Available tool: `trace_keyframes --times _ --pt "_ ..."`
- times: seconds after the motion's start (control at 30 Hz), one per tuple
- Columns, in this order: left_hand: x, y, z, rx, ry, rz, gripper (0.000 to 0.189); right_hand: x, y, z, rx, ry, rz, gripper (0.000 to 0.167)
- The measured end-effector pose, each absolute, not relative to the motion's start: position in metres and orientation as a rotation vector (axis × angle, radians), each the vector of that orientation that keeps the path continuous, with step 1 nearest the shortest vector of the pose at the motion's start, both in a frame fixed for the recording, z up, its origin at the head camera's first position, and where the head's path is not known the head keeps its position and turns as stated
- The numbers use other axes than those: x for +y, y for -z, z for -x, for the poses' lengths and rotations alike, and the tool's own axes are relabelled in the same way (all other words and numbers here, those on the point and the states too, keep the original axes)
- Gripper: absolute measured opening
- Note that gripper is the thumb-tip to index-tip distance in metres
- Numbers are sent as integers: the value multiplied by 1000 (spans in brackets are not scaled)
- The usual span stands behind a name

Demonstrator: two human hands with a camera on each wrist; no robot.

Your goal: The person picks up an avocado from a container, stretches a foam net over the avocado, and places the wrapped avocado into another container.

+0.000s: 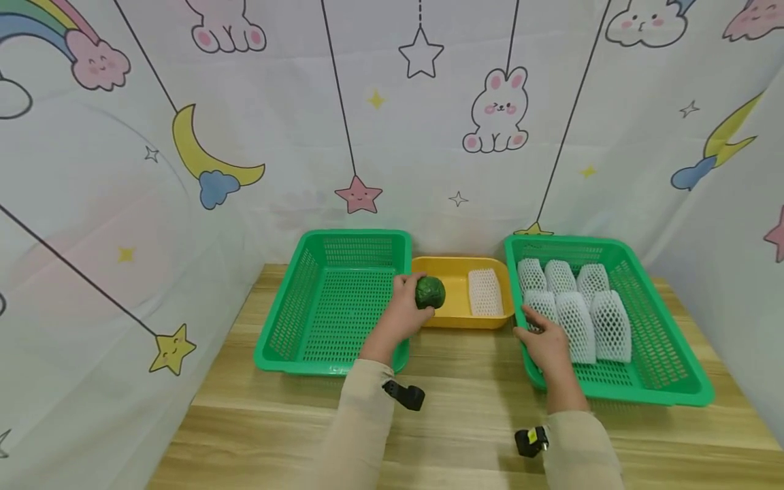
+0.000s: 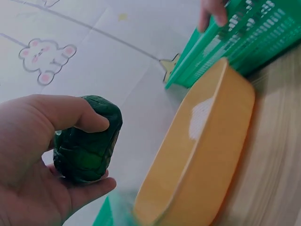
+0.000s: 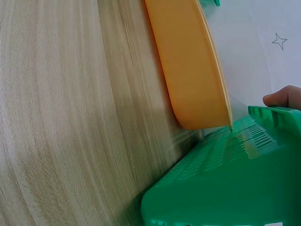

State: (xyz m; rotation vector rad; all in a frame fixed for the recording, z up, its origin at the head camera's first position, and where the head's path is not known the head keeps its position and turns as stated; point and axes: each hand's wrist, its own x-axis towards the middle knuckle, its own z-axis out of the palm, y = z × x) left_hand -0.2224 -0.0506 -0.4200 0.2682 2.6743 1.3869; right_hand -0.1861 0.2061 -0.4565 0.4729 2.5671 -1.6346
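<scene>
My left hand (image 1: 404, 306) holds a dark green, wrinkled, roundish thing (image 1: 431, 292) above the near left part of the yellow tray (image 1: 456, 322). In the left wrist view its thumb and fingers lie around the shiny green thing (image 2: 87, 146). One white foam net sleeve (image 1: 486, 292) lies in the tray's right half. My right hand (image 1: 547, 344) is at the left rim of the right green basket (image 1: 670, 391), fingers loosely bent, beside the foam net sleeves (image 1: 576, 327) inside. The right wrist view shows just one digit (image 3: 284, 97) by that rim.
A second green basket (image 1: 294, 369), with nothing in it, stands left of the tray. All three containers sit on a wood-grain table (image 1: 465, 408). Behind and beside them hangs a white cloth (image 1: 416, 150) with cartoon prints.
</scene>
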Motion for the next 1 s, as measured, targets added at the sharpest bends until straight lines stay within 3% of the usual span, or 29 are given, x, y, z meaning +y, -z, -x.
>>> trace_keyframes --times 0.47,1.0 --pt "-7 451 202 2946 -863 -433 62 207 457 186 2581 1650 -451 55" --pt "15 500 191 2876 -805 -378 59 207 459 189 2559 1668 -451 56"
